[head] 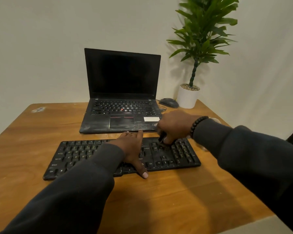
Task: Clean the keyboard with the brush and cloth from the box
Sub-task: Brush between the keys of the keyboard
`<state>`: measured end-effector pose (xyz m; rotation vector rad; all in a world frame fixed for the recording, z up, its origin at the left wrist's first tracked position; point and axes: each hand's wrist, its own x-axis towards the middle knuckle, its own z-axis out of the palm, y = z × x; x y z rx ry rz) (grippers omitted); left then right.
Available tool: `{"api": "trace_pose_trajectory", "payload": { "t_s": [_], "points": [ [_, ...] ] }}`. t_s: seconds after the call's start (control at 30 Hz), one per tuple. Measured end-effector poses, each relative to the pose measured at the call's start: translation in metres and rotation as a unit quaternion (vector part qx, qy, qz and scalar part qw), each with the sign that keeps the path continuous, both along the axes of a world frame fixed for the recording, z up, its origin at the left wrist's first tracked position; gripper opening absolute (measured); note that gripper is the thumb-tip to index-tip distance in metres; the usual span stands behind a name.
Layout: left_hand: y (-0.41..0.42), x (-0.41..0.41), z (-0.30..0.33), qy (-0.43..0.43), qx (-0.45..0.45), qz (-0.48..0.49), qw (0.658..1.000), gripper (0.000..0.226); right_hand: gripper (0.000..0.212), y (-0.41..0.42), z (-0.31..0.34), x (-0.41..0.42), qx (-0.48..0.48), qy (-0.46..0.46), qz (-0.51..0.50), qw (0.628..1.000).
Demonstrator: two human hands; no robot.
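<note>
Head: one keyboard (pixel 85 156), two hands.

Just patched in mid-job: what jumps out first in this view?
Both hands are on the black keyboard at the table's centre: the left hand lies flat on its middle, while the right hand grips a small dark brush near the numpad. Behind sit an open laptop and a potted plant.

Home-office desk (pixel 41 132): laptop (pixel 122 92), mouse (pixel 169 102), potted plant (pixel 198 48).
</note>
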<state>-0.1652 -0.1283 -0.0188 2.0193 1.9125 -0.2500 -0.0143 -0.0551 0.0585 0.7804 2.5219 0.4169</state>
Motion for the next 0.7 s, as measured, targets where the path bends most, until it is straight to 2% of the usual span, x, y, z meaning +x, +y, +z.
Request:
{"api": "trace_pose_trajectory", "payload": {
  "t_s": [0.13,0.2,0.3,0.33,0.43,0.53,0.63,0.7],
  "points": [
    [0.002,-0.001,0.000,-0.010,0.003,-0.001,1.000,0.153,0.039,-0.019,-0.014,-0.018,0.022,0.001,0.045,0.999],
    [0.002,-0.002,0.000,-0.005,0.003,-0.005,1.000,0.151,0.039,-0.020,-0.013,-0.024,-0.015,0.027,0.006,1.000],
    [0.002,-0.003,-0.002,-0.006,0.005,-0.009,1.000,0.145,0.026,-0.023,-0.013,-0.031,-0.125,0.043,-0.061,0.989],
    [0.002,-0.003,-0.001,-0.008,0.006,-0.010,1.000,0.142,0.030,-0.026,-0.012,-0.032,-0.145,0.041,-0.069,0.986],
    [0.000,-0.003,0.002,-0.016,0.000,-0.003,1.000,0.138,0.038,-0.040,-0.012,-0.034,-0.133,0.027,-0.055,0.989],
    [-0.001,-0.003,0.000,-0.007,0.004,-0.004,1.000,0.145,0.037,-0.049,-0.014,-0.029,-0.158,-0.002,-0.054,0.986],
    [0.000,-0.004,-0.002,0.000,0.006,0.001,1.000,0.152,0.021,-0.047,-0.003,-0.016,-0.219,0.024,-0.081,0.972],
    [-0.002,-0.002,0.000,0.003,0.002,0.010,1.000,0.154,0.031,-0.037,0.001,-0.011,-0.173,0.055,-0.087,0.979]
  ]
}}
